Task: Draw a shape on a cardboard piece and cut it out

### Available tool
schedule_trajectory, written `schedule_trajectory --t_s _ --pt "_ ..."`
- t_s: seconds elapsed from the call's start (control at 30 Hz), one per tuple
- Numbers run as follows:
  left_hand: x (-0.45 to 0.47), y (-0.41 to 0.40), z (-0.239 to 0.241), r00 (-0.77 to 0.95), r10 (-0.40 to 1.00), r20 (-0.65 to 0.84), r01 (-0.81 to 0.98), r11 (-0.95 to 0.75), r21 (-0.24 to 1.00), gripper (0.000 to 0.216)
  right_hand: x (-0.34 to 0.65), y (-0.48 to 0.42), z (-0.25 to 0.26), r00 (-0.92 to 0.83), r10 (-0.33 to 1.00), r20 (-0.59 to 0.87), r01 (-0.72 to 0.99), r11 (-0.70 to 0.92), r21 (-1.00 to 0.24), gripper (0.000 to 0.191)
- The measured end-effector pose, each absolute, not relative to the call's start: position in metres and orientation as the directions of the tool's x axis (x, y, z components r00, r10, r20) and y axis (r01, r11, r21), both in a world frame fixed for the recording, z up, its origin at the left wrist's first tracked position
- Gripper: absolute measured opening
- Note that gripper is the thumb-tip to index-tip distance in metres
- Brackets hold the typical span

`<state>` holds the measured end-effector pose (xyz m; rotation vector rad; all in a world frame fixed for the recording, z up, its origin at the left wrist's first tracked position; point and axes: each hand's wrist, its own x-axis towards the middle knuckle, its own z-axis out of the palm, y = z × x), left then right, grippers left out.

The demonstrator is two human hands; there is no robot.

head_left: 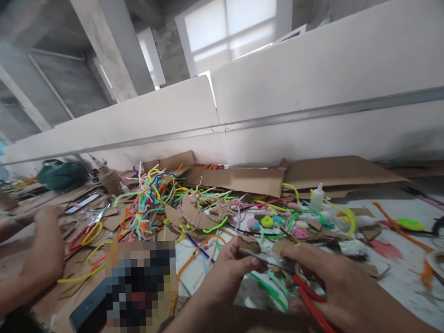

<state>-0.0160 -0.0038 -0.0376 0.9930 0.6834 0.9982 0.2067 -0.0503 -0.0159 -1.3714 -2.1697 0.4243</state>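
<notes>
My left hand (225, 273) pinches a small brown cardboard piece (248, 244) between thumb and fingers. My right hand (339, 291) is closed round red-handled scissors (310, 299), whose metal blades (269, 257) reach toward the cardboard piece. Both hands hover low over a table littered with craft scraps. Green pipe cleaners (272, 291) lie just beneath them.
A tangle of coloured pipe cleaners (150, 203) lies at centre left beside pompoms (266, 222), a glue bottle (317, 196) and flat cardboard sheets (335, 172) against a white wall. Another person's hands (42, 245) work at the left near a phone (81, 204) and a dark bag (60, 174).
</notes>
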Motion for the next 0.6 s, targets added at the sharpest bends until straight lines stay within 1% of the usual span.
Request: schedule_trajectory --t_s 0.1,0.23,0.3,0.37,0.43,0.5,0.53,0.6 --pt "-0.017 -0.005 -0.036 0.409 0.912 -0.026 -0.375 0.194 0.906 0.048 0.208 -0.05 -0.015 -0.353 0.885 0.303 0.732 0.464 -0.5 0.052" --pt "-0.02 -0.006 -0.036 0.393 0.919 -0.041 -0.366 0.197 0.91 0.042 0.212 -0.049 -0.01 -0.36 0.882 0.303 0.739 0.468 -0.485 0.045" --pt "-0.021 -0.006 -0.036 0.412 0.91 -0.051 -0.354 0.212 0.911 0.043 0.215 -0.047 -0.008 -0.347 0.9 0.264 0.726 0.436 -0.532 0.044" --pt "-0.022 -0.006 -0.036 0.441 0.896 -0.053 -0.355 0.229 0.906 0.046 0.219 -0.044 -0.009 -0.334 0.919 0.209 0.666 0.387 -0.638 0.047" --pt "-0.021 -0.007 -0.035 0.454 0.89 -0.05 -0.363 0.236 0.901 0.049 0.223 -0.039 -0.015 -0.334 0.931 0.146 0.524 0.312 -0.793 0.058" --pt "-0.019 -0.008 -0.035 0.456 0.888 -0.065 -0.359 0.25 0.899 0.051 0.225 -0.036 -0.023 -0.332 0.939 0.09 0.302 0.196 -0.933 0.069" --pt "-0.017 -0.009 -0.036 0.459 0.885 -0.078 -0.349 0.26 0.9 0.053 0.225 -0.035 -0.027 -0.299 0.951 0.081 0.184 0.141 -0.973 0.068" --pt "-0.013 -0.012 -0.04 0.476 0.873 -0.105 -0.322 0.285 0.903 0.056 0.221 -0.035 -0.032 -0.221 0.973 0.073 0.023 0.08 -0.997 0.061"
